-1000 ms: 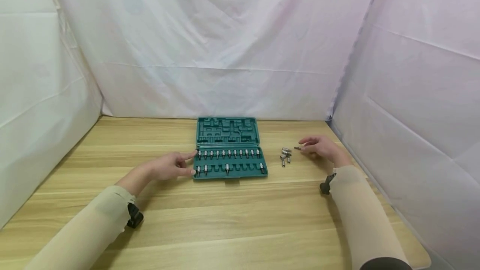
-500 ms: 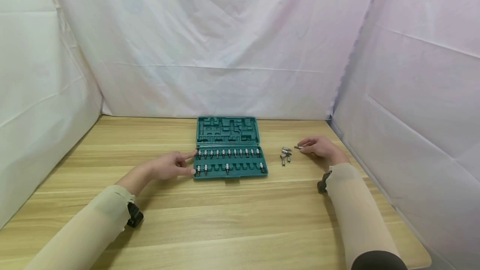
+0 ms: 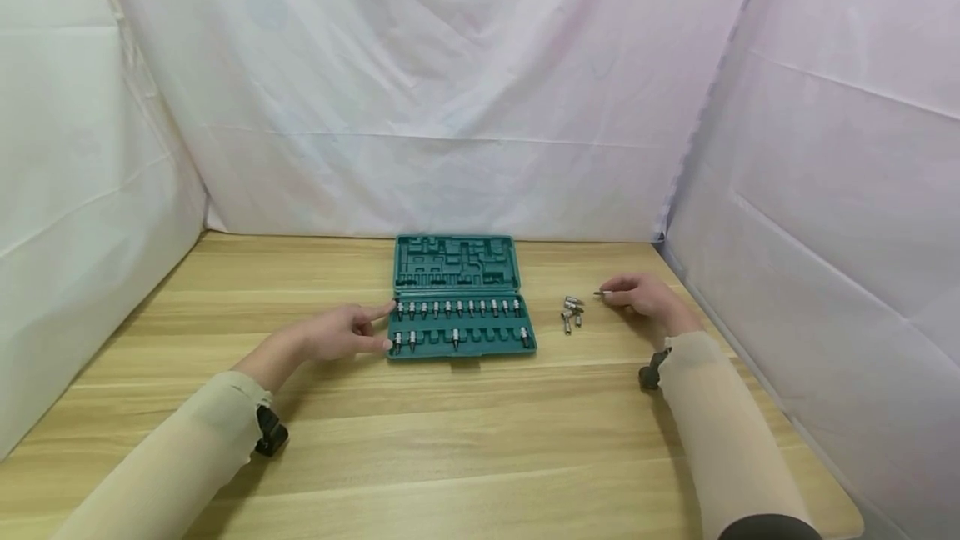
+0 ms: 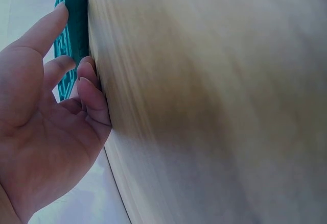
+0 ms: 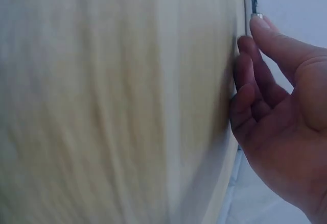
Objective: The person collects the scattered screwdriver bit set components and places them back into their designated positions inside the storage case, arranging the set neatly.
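Observation:
A green socket case (image 3: 472, 348) lies unfolded on the table, its moulded lid (image 3: 455, 261) at the back. Bit sockets fill the rear row; the front row has only a few, among bare slots. My left hand (image 3: 337, 333) touches the case's left side with extended thumb and index finger; in the left wrist view the thumb (image 4: 48, 27) lies along the green edge. To the right, my right hand (image 3: 643, 297) pinches a small bit socket (image 5: 255, 7) between thumb and fingers, its dark tip sticking out. Several loose bit sockets (image 3: 572, 309) lie between that hand and the case.
The wood-grain table (image 3: 480, 440) reaches back to a white cloth (image 3: 435, 90). Cloth walls also stand at left and right. The table's right edge (image 3: 810, 448) runs beside the right forearm.
My right fingers have closed on the bit socket, and it has shifted slightly right, away from the loose pile. The left hand stays at the case.

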A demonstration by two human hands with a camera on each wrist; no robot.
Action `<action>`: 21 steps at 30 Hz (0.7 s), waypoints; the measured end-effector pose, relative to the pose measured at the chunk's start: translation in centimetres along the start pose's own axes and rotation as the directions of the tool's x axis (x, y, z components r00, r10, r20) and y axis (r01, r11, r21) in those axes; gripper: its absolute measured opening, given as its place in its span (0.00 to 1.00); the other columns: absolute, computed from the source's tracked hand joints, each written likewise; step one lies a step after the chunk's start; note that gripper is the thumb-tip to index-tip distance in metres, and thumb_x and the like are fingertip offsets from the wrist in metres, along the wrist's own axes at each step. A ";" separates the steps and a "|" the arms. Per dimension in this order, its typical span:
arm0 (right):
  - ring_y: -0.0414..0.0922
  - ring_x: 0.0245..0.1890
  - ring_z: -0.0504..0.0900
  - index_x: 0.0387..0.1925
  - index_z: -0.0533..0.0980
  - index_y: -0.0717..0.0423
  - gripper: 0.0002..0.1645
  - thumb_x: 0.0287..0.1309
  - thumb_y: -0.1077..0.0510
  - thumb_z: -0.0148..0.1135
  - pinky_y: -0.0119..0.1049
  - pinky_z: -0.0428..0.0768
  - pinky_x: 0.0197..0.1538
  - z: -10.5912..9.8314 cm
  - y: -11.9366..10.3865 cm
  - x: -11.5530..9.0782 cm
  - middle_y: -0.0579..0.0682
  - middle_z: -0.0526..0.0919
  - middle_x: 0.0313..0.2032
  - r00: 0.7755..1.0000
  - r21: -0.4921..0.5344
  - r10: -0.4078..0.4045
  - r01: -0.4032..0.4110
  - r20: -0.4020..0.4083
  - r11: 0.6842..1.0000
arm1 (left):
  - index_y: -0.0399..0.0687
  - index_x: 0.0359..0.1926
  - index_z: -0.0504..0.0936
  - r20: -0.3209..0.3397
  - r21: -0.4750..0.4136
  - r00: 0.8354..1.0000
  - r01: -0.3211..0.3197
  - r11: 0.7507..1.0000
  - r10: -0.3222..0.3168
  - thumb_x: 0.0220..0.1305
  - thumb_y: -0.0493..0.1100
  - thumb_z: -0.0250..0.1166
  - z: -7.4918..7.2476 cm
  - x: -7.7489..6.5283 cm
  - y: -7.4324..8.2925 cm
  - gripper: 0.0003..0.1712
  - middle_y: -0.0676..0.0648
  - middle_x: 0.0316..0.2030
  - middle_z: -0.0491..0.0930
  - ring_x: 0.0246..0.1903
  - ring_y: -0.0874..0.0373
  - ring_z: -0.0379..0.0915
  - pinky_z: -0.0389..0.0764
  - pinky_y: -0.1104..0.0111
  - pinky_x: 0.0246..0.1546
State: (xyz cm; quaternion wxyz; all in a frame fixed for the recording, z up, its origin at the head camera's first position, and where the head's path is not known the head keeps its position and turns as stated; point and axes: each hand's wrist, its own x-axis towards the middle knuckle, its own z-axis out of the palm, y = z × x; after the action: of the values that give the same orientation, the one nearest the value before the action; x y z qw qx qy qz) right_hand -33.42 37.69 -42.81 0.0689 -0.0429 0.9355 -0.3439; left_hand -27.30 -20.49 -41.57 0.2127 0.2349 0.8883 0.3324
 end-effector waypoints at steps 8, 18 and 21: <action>0.54 0.59 0.82 0.73 0.76 0.59 0.29 0.82 0.48 0.62 0.42 0.82 0.57 -0.4 -1.8 -0.2 0.64 0.82 0.67 0.994 0.103 -0.111 0.111 -0.002 0.988 | 0.55 0.89 0.54 0.002 0.000 1.000 0.007 1.000 -0.007 0.78 0.56 0.70 -0.3 0.1 0.0 0.50 0.46 0.34 0.78 0.29 0.56 0.64 0.71 0.66 0.32; 0.58 0.57 0.80 0.74 0.76 0.58 0.31 0.81 0.46 0.64 0.52 0.82 0.58 1.7 -6.2 0.4 0.67 0.81 0.64 0.982 0.209 -0.189 0.183 0.013 0.961 | 0.54 0.89 0.54 0.007 -0.008 1.000 0.002 1.000 -0.002 0.78 0.56 0.70 -0.2 0.0 0.1 0.50 0.46 0.34 0.78 0.27 0.57 0.63 0.70 0.66 0.31; 0.56 0.57 0.82 0.72 0.77 0.59 0.29 0.81 0.46 0.63 0.55 0.83 0.58 2.7 -7.6 0.5 0.66 0.81 0.65 0.974 0.244 -0.222 0.207 0.037 0.947 | 0.52 0.89 0.53 0.011 -0.007 1.000 -0.010 1.000 0.010 0.78 0.55 0.70 -0.1 0.0 0.0 0.50 0.46 0.34 0.78 0.27 0.57 0.63 0.70 0.66 0.31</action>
State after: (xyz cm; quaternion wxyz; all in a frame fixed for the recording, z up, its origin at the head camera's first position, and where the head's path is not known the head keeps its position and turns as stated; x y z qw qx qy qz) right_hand -33.29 30.13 -39.97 0.0654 -0.1467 0.8744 -0.4579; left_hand -27.38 -20.53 -41.47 0.2169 0.2403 0.8848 0.3352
